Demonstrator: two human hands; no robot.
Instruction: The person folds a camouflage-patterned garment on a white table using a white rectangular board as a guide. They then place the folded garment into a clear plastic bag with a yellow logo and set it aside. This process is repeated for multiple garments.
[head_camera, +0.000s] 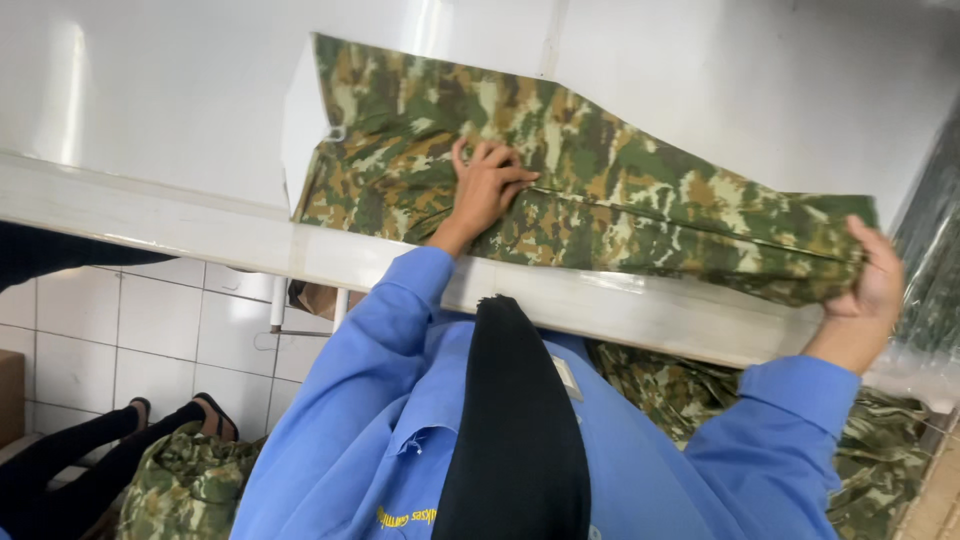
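Only the head view to go on, looking down past the person's blue sleeves at a white table (180, 100). A camouflage garment (620, 190), folded long and narrow, lies flat on the table close to its near edge. Looks like trousers, but I can't say for sure.

The left hand (488, 185) is flat on top of the cloth near its wider end, palm down, fingers spread and loose, pinning it rather than gripping. The forearm comes up from the body at a slant, wrist a bit bent. The right hand (872, 285) is at the far narrow end of the garment, fingers curled over the edge of the fabric with the thumb behind, so it has a real hold there, arm stretched out well to the side.

If you want this bit to go well, I'd say keep that flat palm steady so the layers under it don't creep, and keep the cloth taut and even from the other end so the long fold line between the two hands stays straight. Uneven tension would probably skew the seam.

Below the right hand, under the table edge, there's a heap of camouflage fabric (690, 390). Another bundle (185, 485) sits on the tiled floor (160, 320), down below the left elbow, beside another person's legs (90, 450) in dark clothing and sandals.
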